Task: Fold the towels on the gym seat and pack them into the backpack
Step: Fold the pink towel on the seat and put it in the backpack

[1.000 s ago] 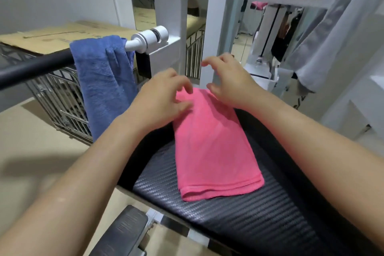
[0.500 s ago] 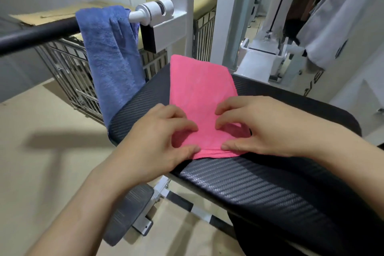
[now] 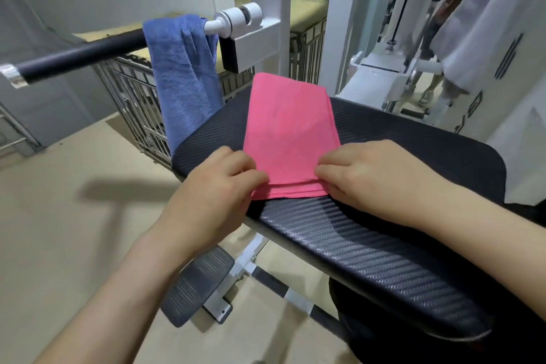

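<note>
I'm pinching the near corners of the pink towel point(image 3: 291, 133), left hand point(image 3: 218, 186) and right hand point(image 3: 372, 177) both curled onto its layered edge, as it's lying on the gym seat point(image 3: 384, 233); mid-fold, I'm judging, and needing to lift both corners evenly next

A folded pink towel point(image 3: 291, 133) is lying on the black gym seat point(image 3: 384, 245). The left hand point(image 3: 215, 195) is pinching its near corner at seven o'clock, and the right hand point(image 3: 372, 177) is pinching the one at five o'clock. A blue towel point(image 3: 183, 74) is hanging over a black bar point(image 3: 82, 53) at ten o'clock.
</note>
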Action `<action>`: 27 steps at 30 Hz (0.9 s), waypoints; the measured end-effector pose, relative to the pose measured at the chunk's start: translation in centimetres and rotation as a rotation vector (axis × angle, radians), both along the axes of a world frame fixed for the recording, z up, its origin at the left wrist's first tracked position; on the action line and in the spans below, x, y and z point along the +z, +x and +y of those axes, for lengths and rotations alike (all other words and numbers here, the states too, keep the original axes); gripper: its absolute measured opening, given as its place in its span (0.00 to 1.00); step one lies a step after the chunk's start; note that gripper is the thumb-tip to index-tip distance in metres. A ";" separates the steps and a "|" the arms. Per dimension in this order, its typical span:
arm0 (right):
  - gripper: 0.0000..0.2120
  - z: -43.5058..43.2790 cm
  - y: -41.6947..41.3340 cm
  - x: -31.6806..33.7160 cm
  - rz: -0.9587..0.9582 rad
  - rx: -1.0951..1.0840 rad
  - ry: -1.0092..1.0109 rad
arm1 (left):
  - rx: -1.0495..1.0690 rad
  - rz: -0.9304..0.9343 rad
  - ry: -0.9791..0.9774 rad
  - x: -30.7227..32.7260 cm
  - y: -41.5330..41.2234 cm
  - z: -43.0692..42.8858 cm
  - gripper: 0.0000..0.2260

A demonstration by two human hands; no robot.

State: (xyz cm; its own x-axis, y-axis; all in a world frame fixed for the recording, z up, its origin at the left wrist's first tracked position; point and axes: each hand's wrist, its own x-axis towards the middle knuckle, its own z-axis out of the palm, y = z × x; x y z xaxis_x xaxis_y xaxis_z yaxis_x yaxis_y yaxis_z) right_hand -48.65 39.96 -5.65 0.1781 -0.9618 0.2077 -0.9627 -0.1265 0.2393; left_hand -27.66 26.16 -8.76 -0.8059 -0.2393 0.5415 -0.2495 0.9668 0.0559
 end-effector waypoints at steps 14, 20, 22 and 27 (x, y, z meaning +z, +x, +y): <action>0.24 0.8 2.8 1.3 0.023 -0.102 0.110 | 0.034 -0.255 0.002 1.6 -0.9 -0.3 0.21; 0.27 -1.6 4.6 1.2 0.101 -0.184 -0.008 | 0.298 -0.143 -0.050 0.7 -3.6 -0.1 0.08; 0.18 -1.9 4.8 0.8 0.112 -0.194 -0.045 | 0.320 -0.119 0.002 0.8 -4.2 0.3 0.09; 0.08 1.0 5.4 0.5 0.108 -0.081 -0.042 | 0.186 -0.085 0.335 1.6 -1.8 3.0 0.16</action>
State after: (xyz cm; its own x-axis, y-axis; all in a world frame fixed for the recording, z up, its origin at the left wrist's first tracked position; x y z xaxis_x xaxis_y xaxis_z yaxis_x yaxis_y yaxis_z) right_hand -43.29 40.93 -5.16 0.1237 -0.9649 0.2317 -0.9377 -0.0372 0.3454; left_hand -29.46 29.15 -7.12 -0.7706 -0.5377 0.3422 -0.4360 0.8363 0.3322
